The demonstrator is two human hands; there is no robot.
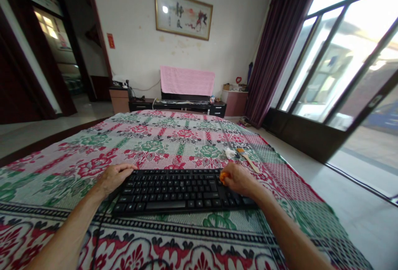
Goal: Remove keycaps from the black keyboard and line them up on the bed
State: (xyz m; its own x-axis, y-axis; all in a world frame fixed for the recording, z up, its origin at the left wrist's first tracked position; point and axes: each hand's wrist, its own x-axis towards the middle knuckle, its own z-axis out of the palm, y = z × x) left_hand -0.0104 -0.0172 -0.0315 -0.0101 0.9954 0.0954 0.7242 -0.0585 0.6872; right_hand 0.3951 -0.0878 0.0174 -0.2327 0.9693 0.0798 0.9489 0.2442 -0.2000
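A black keyboard [178,190] lies on a floral bedspread [149,137] in front of me. My left hand [114,177] rests on the keyboard's upper left corner, fingers curled loosely over its edge. My right hand [238,179] sits over the keyboard's right end, fingers closed on a small orange thing [223,176] that presses against the keys. The keyboard's cable [99,228] runs off its left side toward me.
A brush with a wooden handle [248,159] and a crumpled white cloth [230,153] lie on the bedspread just beyond my right hand. A low TV stand with a pink cloth [187,80] is against the far wall. Glass doors [342,75] fill the right side.
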